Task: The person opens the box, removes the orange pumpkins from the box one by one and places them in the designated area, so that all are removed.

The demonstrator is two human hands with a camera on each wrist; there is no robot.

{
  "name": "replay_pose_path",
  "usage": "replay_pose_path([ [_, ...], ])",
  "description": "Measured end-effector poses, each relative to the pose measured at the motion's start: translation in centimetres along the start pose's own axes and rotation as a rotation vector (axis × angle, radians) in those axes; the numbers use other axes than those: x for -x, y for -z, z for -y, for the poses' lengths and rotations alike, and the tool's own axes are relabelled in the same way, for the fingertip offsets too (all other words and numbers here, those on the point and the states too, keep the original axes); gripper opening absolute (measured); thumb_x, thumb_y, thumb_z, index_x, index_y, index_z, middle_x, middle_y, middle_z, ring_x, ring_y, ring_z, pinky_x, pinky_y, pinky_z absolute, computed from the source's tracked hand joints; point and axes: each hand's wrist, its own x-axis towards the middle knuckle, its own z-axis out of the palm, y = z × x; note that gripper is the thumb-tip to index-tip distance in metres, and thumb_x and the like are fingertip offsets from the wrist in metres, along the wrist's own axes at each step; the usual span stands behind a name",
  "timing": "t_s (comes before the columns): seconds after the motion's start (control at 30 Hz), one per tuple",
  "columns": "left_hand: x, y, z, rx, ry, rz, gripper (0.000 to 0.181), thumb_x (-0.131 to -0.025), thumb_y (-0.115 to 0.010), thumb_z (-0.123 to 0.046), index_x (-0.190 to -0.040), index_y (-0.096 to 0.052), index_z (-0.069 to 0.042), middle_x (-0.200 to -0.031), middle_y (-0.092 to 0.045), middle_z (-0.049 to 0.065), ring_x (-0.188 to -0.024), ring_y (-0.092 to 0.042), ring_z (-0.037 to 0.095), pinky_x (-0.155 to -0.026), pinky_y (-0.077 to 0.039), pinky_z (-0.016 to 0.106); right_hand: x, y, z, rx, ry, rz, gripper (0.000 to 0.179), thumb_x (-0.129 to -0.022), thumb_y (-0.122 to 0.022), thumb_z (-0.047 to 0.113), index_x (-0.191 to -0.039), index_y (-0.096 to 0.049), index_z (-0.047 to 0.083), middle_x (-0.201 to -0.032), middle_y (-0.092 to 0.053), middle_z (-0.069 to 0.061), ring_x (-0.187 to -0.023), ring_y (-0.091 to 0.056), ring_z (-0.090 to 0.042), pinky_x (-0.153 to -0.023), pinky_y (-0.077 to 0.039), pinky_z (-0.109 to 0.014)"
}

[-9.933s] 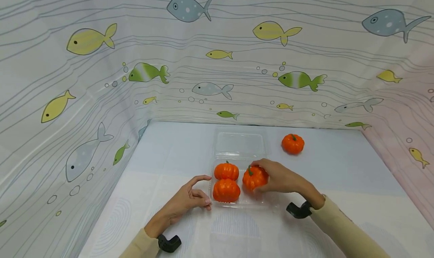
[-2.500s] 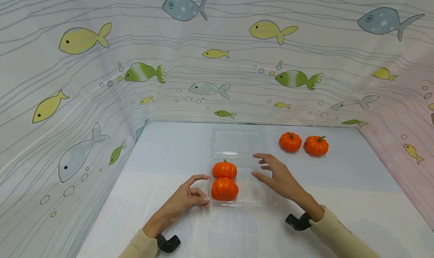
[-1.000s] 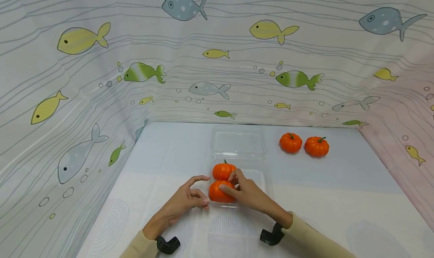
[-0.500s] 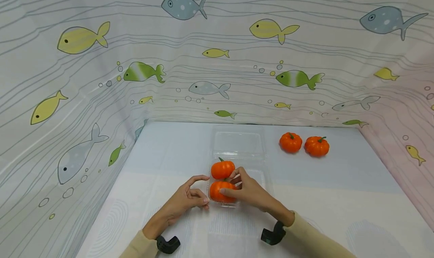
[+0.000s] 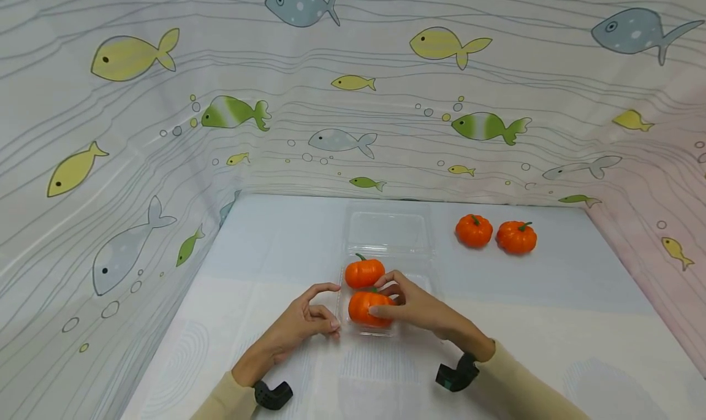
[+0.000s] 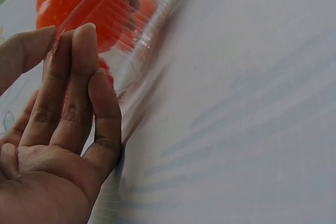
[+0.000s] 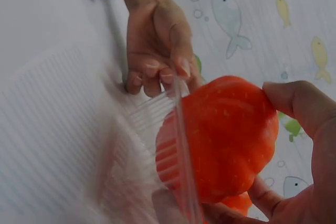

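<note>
Two small orange toy pumpkins lie in the left half of a hinged clear plastic container (image 5: 410, 285). My right hand (image 5: 416, 306) grips the near pumpkin (image 5: 365, 308), thumb on its front and fingers behind. In the right wrist view this pumpkin (image 7: 226, 135) stands partly above the container's wall. The far pumpkin (image 5: 364, 273), stem up, sits just behind it. At the container's left edge, my left hand (image 5: 303, 317) pinches the rim; the left wrist view has its fingertips (image 6: 84, 38) against the clear wall.
Two more orange pumpkins, one on the left (image 5: 474, 230) and one on the right (image 5: 516, 237), stand on the table at the back right. The container's lid (image 5: 388, 232) lies opened flat behind its base. A fish-patterned curtain (image 5: 298, 101) encloses the table's back and sides.
A pumpkin earlier in my right hand now stands at the back right. The right hand has since taken hold of the near pumpkin and shifted it slightly right. My left hand has stayed put.
</note>
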Motion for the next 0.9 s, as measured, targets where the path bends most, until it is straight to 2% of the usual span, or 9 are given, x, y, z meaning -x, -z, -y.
replay_pose_path([
  [0.23,0.0,0.0,0.0,-0.001,-0.007,0.001,0.077,-0.094,-0.075,-0.005,-0.157,-0.032,-0.012,-0.096,-0.073,0.013,-0.087,-0.073,0.030,-0.089,-0.058,0.044,0.8,1.3,0.2,0.013,0.077,0.048,0.065,-0.092,-0.079,0.036,-0.143,-0.046,0.016,-0.142,-0.052,-0.011,-0.127,-0.053,-0.032,-0.107,-0.046,-0.052],
  [0.33,0.1,-0.1,-0.1,0.003,-0.007,-0.001,0.077,-0.094,-0.075,-0.005,-0.157,-0.032,-0.012,-0.096,-0.073,0.013,-0.087,-0.073,0.029,-0.089,-0.058,0.044,1.0,1.7,0.3,0.030,0.099,0.037,0.073,-0.090,-0.081,0.035,-0.151,-0.046,0.014,-0.143,-0.054,-0.009,-0.130,-0.052,-0.029,-0.109,-0.047,-0.048],
  [0.43,0.1,-0.2,-0.1,0.005,-0.003,-0.006,0.077,-0.094,-0.075,-0.005,-0.157,-0.033,-0.012,-0.097,-0.073,0.013,-0.087,-0.073,0.029,-0.089,-0.059,0.044,1.3,2.0,0.4,0.033,0.098,0.022,0.079,-0.089,-0.082,0.035,-0.154,-0.046,0.012,-0.146,-0.054,-0.007,-0.128,-0.054,-0.027,-0.105,-0.051,-0.041],
  [0.53,0.1,-0.3,-0.1,0.002,-0.001,-0.010,0.076,-0.094,-0.075,-0.005,-0.157,-0.033,-0.012,-0.097,-0.073,0.014,-0.087,-0.073,0.029,-0.089,-0.059,0.043,1.6,2.2,0.5,0.035,0.111,-0.008,0.077,-0.088,-0.083,0.034,-0.152,-0.049,0.008,-0.148,-0.053,-0.008,-0.126,-0.056,-0.026,-0.102,-0.053,-0.036],
  [0.67,0.1,-0.4,-0.1,0.000,-0.002,-0.012,0.076,-0.094,-0.075,-0.005,-0.157,-0.033,-0.013,-0.097,-0.073,0.014,-0.087,-0.073,0.028,-0.088,-0.059,0.042,1.9,2.4,0.6,0.042,0.146,-0.050,0.071,-0.089,-0.083,0.033,-0.148,-0.053,0.007,-0.146,-0.054,-0.008,-0.126,-0.055,-0.027,-0.103,-0.052,-0.035],
  [0.9,0.1,-0.4,-0.3,0.006,-0.010,-0.001,0.077,-0.094,-0.075,-0.005,-0.157,-0.032,-0.012,-0.097,-0.073,0.013,-0.087,-0.073,0.028,-0.088,-0.059,0.043,2.5,3.1,0.2,0.054,0.214,-0.093,0.063,-0.088,-0.084,0.030,-0.142,-0.056,0.016,-0.147,-0.052,-0.002,-0.129,-0.055,-0.026,-0.108,-0.048,-0.040],
])
